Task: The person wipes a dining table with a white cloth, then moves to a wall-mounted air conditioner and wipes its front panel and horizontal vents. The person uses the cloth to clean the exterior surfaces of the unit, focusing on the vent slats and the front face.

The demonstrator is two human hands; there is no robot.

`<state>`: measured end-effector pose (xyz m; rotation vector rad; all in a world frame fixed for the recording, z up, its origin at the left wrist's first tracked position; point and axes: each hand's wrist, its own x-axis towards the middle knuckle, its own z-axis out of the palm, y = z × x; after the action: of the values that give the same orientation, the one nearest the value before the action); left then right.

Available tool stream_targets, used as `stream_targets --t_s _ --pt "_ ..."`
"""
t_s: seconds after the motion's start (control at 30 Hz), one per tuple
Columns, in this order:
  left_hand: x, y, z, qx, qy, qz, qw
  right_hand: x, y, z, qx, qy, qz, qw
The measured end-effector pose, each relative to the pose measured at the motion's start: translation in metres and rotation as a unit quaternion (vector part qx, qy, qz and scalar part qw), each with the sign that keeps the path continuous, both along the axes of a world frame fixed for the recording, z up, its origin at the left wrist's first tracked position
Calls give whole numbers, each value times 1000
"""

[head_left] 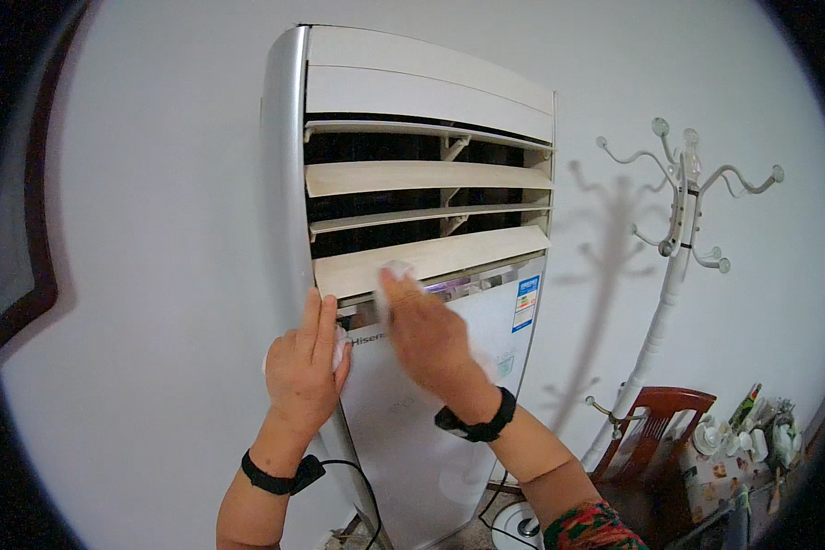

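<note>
A tall white Hisense floor-standing air conditioner [419, 412] stands before me, its silver side panel [285, 172] at the left. My right hand [430, 330], blurred, presses a white cloth or tissue [400, 269] against the lowest cream louver [474, 251]. My left hand [302, 368] lies along the unit's left front edge, with two fingers extended upward. Under that palm, more white cloth or tissue [341, 347] shows beside the thumb. Dark gaps separate the tilted louvers above, including a second broad louver [426, 177].
To the right stands a white coat rack [660, 330] with curved hooks. Beyond its foot are a red-brown wooden chair [653, 426] and a table with a patterned cover [711, 481] bearing white crockery. Black cables [361, 474] hang from my wrist straps. A round white object [515, 522] sits on the floor.
</note>
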<state>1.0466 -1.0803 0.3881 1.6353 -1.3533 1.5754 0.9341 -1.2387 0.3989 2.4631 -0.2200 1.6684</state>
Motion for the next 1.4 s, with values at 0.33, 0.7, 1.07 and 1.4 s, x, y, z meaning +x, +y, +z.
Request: stream_targets --t_s 0.33,0.7,1.07,1.4 --pt "-3 -2 -3 35 60 -6 998 -7 -2 5 -65 -87 -18 994" --pt "-4 6 -1 34 57 -1 998 -35 -35 36 76 -20 -99 992" --pt "-4 7 1 19 38 -11 999 -32 -40 63 46 15 -21 999" --pt "-1 5 0 11 35 -7 999 -4 -18 54 -16 -17 109 994"
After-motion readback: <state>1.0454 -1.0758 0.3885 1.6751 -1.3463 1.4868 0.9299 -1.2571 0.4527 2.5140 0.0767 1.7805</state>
